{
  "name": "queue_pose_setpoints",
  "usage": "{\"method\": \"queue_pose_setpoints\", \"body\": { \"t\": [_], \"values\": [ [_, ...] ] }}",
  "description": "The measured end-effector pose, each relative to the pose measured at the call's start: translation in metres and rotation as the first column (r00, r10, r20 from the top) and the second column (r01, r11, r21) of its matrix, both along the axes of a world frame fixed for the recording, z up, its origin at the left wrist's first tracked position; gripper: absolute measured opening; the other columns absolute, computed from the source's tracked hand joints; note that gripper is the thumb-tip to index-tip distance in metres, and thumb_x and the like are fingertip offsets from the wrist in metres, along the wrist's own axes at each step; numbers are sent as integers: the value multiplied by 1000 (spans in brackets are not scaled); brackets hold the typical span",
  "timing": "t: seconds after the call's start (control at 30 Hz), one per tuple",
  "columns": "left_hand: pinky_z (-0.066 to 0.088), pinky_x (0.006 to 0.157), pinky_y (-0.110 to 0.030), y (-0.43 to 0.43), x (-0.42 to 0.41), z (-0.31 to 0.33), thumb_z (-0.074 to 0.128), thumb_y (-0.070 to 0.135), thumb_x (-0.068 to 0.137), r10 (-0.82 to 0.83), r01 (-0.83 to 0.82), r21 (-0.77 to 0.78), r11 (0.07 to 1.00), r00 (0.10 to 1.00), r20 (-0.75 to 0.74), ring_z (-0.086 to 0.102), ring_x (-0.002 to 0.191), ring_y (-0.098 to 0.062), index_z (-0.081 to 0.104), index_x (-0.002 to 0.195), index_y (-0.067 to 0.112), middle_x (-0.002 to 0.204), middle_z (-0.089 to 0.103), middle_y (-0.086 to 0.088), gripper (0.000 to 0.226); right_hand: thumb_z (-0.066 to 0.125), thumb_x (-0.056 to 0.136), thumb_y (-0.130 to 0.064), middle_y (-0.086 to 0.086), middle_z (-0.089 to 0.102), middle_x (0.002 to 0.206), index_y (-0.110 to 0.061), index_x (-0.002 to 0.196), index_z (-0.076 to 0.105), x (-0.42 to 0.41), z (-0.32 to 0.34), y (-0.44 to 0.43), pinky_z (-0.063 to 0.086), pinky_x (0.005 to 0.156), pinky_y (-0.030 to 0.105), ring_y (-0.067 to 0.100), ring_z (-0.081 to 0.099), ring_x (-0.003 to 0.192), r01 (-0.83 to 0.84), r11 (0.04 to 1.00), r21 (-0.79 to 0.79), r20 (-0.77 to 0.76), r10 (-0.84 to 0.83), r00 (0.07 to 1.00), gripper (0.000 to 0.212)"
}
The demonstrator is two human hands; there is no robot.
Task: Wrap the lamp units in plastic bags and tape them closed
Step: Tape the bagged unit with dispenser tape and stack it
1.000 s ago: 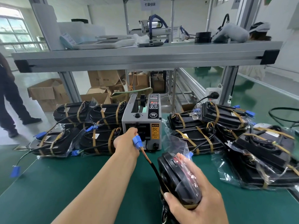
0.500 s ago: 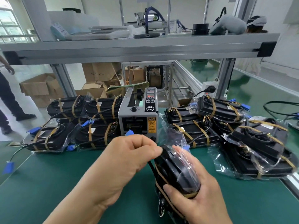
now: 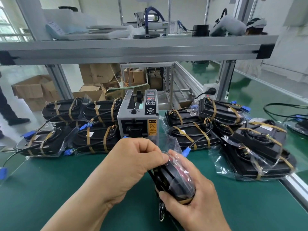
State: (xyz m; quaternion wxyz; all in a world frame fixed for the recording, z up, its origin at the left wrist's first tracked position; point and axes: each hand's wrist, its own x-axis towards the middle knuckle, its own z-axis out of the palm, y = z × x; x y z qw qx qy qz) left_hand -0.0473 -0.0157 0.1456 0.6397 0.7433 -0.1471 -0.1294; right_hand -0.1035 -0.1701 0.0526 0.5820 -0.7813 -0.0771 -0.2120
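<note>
My right hand grips a black lamp unit in a clear plastic bag, standing on edge above the green table. My left hand is closed beside it, pinching the bag's top edge and the unit's black cable; the cable's blue connector is mostly hidden behind my fingers. A grey automatic tape dispenser stands just behind my hands. Wrapped, taped lamp units are stacked on its left and on its right.
More bagged units lie near the table's right edge, by an aluminium rail. A metal shelf spans overhead. Cardboard boxes stand on the floor behind. A person's leg is at far left.
My left hand drew back from the dispenser with the blue connector and cable and now sits against the top of the bagged unit. The right hand keeps its hold.
</note>
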Motion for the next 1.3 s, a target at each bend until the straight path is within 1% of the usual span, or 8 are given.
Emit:
{"method": "queue_pose_setpoints", "body": {
  "t": [0.13, 0.37, 0.53, 0.7, 0.87, 1.0, 1.23, 1.3],
  "values": [
    [35, 46, -8, -1, 0, 0, 77, 26, 63, 8, -8, 10, 1000, 1000, 13, 42, 43, -2, 64, 54, 17, 54, 54, 4, 18, 80, 59, -11, -13, 75, 107, -26, 132, 62, 0, -1, 0, 54, 78, 14, 7, 74, 91, 13, 1000, -14, 18, -13, 1000, 77],
    [37, 49, -14, 0, -1, -6, 79, 28, 63, 54, -57, 55, 997, 997, 52, 42, 48, -5, 65, 56, 17, 56, 55, 3, 19, 81, 58, -16, -10, 74, 113, -26, 134, 60, 0, -4, 1, 58, 79, 23, 10, 73, 94, 11, 1000, -7, 15, -11, 1000, 80],
    [38, 49, -13, 1, -1, -7, 84, 19, 72, 52, -54, 35, 998, 998, 43, 43, 49, -6, 64, 54, 17, 57, 55, 1, 26, 82, 59, -15, -12, 73, 114, -26, 135, 60, 1, -3, 2, 56, 79, 18, 8, 73, 96, 14, 1000, -13, 19, -14, 1000, 79],
    [31, 47, -17, 2, 0, -7, 78, 26, 60, 2, -4, -52, 999, 999, -43, 31, 46, -9, 64, 54, 18, 50, 42, 2, 18, 82, 61, -16, -11, 73, 114, -26, 135, 60, 0, -3, 2, 56, 81, 19, 8, 73, 97, 16, 1000, -25, 23, -16, 1000, 78],
    [30, 47, -18, 4, 2, -8, 80, 38, 51, 1, -2, -50, 999, 1000, -30, 29, 47, -11, 64, 56, 16, 54, 42, -2, 27, 83, 59, -18, -9, 74, 114, -24, 135, 59, 0, -4, 2, 55, 82, 17, 8, 72, 97, 21, 999, -37, 19, -20, 1000, 80],
    [35, 45, -10, 3, 0, -9, 82, 23, 63, 2, -3, -63, 998, 1000, -5, 41, 42, -2, 65, 52, 17, 51, 52, 4, 21, 83, 60, -19, -9, 73, 116, -24, 136, 58, 0, -3, 3, 54, 83, 16, 8, 72, 100, 13, 999, -38, 22, -12, 1000, 80],
    [36, 46, -11, 3, 1, -14, 83, 10, 73, 54, -53, -25, 998, 998, 28, 43, 46, -4, 65, 53, 17, 55, 54, 1, 28, 82, 59, -20, -8, 73, 118, -23, 136, 58, 0, -4, 3, 54, 83, 16, 7, 71, 102, 11, 999, -39, 21, -10, 1000, 81],
    [36, 46, -12, 3, 1, -14, 81, 13, 72, 57, -57, -7, 998, 997, 44, 42, 46, -4, 66, 54, 17, 55, 54, 1, 24, 82, 59, -20, -7, 73, 118, -24, 137, 58, 0, -4, 3, 55, 83, 17, 8, 72, 102, 10, 999, -35, 20, -10, 1000, 81]
  ]
}}
